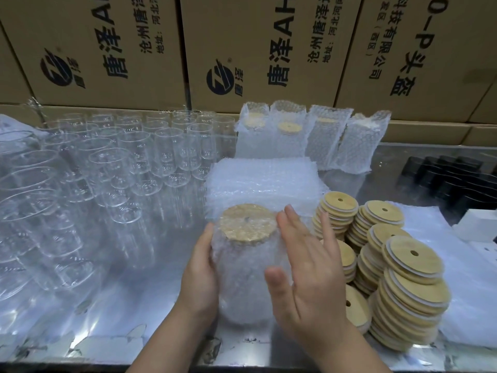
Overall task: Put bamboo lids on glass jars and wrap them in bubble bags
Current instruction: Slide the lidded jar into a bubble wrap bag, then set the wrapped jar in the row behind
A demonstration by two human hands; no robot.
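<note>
At the table's point(129, 313) front edge, the left hand point(200, 265) is gripping a glass jar point(242, 267) already sleeved in a bubble bag point(236, 300), its bamboo lid point(247, 222) showing through the film. The right hand point(309, 267) is lying flat against the bag's right side, fingers straight and slightly spread. Smoothing seems underway. It goes best with the left hand steadying the jar while the palm is pressing loose film snug and keeping the lid seated.
</note>
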